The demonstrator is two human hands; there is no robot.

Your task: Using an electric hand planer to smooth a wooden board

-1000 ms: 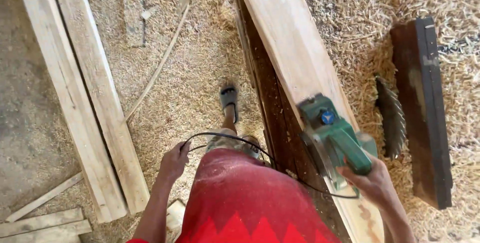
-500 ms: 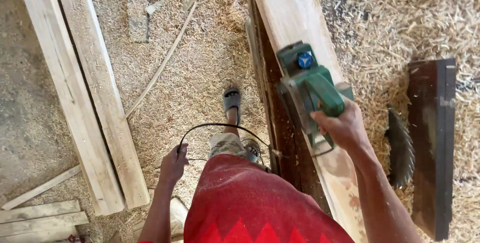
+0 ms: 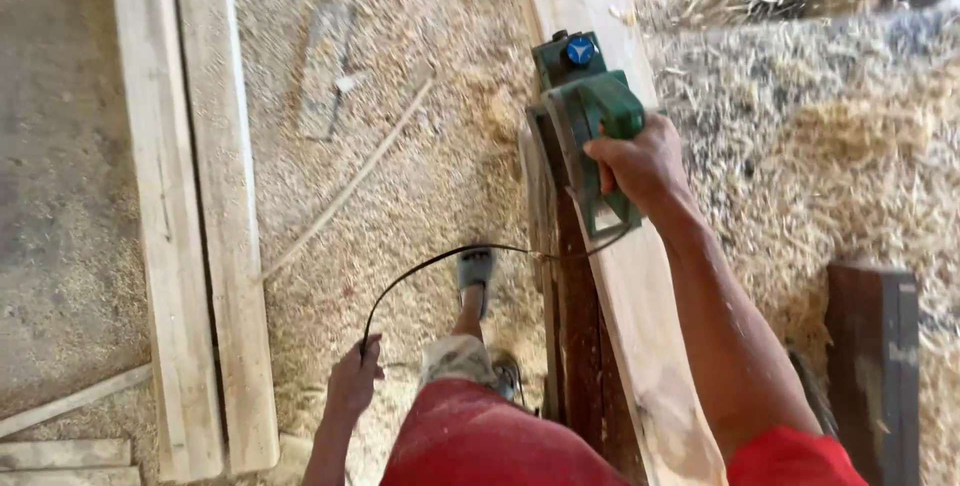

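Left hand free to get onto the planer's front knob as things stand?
Probably not without a shift: the left hand is low by the hip holding the black cord, across the plank's edge from the blue knob. Nothing blocks it.

Right hand [image 3: 640, 168] extended forward, arm straight, grip closed; left hand [image 3: 352, 383] low by hip, fingers pinched

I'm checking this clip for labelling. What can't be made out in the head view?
- Planer underside: hidden against the plank.
- Cable far end: hidden behind the planer.
- Right hand fingertips: wrapped round the handle.
- Left hand palm: turned away.
- Dark board: cut off by the bottom edge.
- Top right corner: blurred.
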